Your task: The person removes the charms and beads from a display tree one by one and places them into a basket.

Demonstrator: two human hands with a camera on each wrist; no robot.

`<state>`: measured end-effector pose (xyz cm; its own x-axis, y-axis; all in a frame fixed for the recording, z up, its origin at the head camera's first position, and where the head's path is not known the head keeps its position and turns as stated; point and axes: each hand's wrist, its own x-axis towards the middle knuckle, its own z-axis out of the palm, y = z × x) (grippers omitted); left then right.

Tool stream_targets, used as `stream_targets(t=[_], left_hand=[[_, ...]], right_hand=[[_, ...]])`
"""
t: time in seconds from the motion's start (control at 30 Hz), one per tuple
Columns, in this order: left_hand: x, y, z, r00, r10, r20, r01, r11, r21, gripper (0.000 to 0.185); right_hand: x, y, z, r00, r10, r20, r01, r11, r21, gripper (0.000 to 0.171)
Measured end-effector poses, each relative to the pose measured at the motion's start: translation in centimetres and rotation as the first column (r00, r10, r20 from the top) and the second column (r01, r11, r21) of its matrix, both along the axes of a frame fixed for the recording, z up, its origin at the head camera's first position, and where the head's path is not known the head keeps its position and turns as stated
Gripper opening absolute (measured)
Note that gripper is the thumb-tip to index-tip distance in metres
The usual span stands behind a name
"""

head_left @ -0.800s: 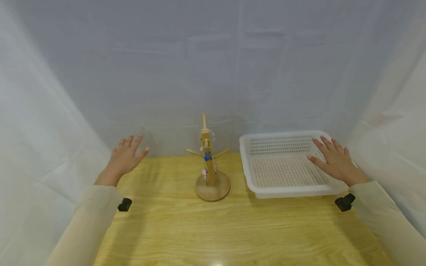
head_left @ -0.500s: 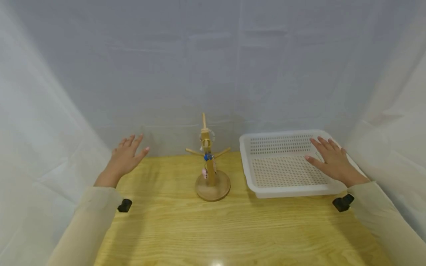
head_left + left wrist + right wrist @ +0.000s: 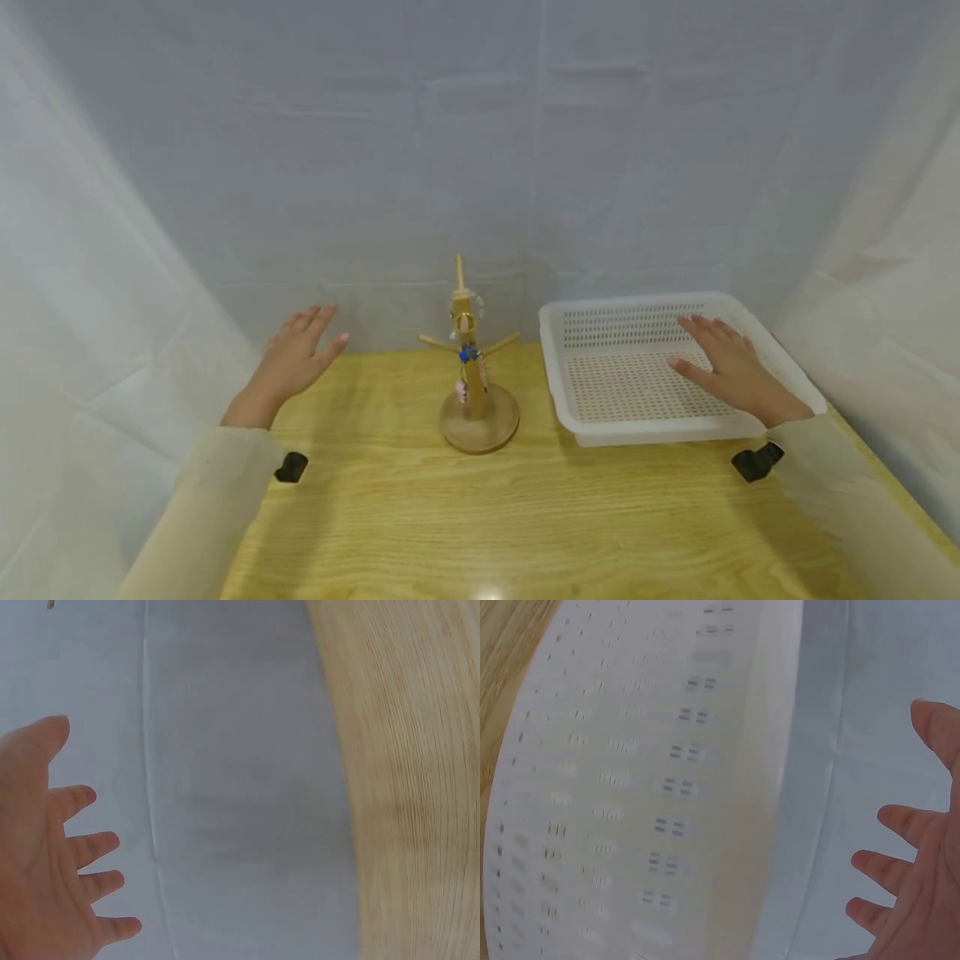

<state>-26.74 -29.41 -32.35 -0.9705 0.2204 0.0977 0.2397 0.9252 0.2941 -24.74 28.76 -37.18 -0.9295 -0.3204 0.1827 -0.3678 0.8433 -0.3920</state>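
Basket: your right hand (image 3: 731,372) hovers over the white perforated basket (image 3: 570,410), which sits on the right half of the table (image 3: 480,517), its far edge close to the white backdrop (image 3: 480,150).
Basket axis: its long side runs left to right across the table, level, with the open top facing up.
Right hand: your fingers are straight and spread, palm down, pointing away from you and slightly left; it holds nothing. From the head view you cannot tell whether it touches the basket floor. In the right wrist view the fingers (image 3: 900,825) show apart from the basket wall (image 3: 765,787).
Left hand: your left hand (image 3: 296,362) is raised at the far left edge of the table, fingers straight and loosely spread, pointing away and to the right; it holds nothing. In the left wrist view the fingers (image 3: 94,844) stand against the backdrop, beside the table edge (image 3: 352,825).
Wooden stand: a small wooden stand (image 3: 474,383) with a round base and pegs stands upright between your hands, just left of the basket, with small coloured trinkets (image 3: 468,357) hanging on it.
Wrists: a black camera mount (image 3: 291,467) shows at your left sleeve, another (image 3: 756,462) at your right.
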Motion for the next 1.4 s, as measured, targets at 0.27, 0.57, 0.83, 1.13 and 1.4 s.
stream_targets(t=[0.27, 0.57, 0.83, 1.13, 1.4], left_hand=[[0.3, 1.0, -0.1, 0.999, -0.047, -0.014, 0.047, 0.999, 0.009, 0.071], [0.1, 2.0, -0.1, 0.997, -0.078, -0.028, 0.079, 0.997, 0.02, 0.069], [-0.1, 2.8, 0.0, 0.99, -0.125, -0.07, 0.128, 0.991, 0.039, 0.065], [-0.8, 4.7, -0.6, 0.975, -0.193, -0.111, 0.207, 0.969, 0.132, 0.063], [-1.5, 5.9, -1.4, 0.971, -0.198, -0.135, 0.226, 0.947, 0.23, 0.058]], right_hand=[[-0.2, -1.5, -0.4, 0.997, 0.063, -0.04, -0.064, 0.998, -0.028, 0.073], [-0.2, -3.4, -0.5, 0.996, 0.083, -0.023, -0.084, 0.994, -0.064, 0.072], [-0.6, -6.4, -0.4, 0.99, 0.137, -0.031, -0.139, 0.984, -0.113, 0.071], [-1.1, -9.4, 0.2, 0.982, 0.188, -0.009, -0.188, 0.974, -0.13, 0.072], [-1.5, -11.6, 0.9, 0.976, 0.215, 0.016, -0.206, 0.951, -0.23, 0.074]])
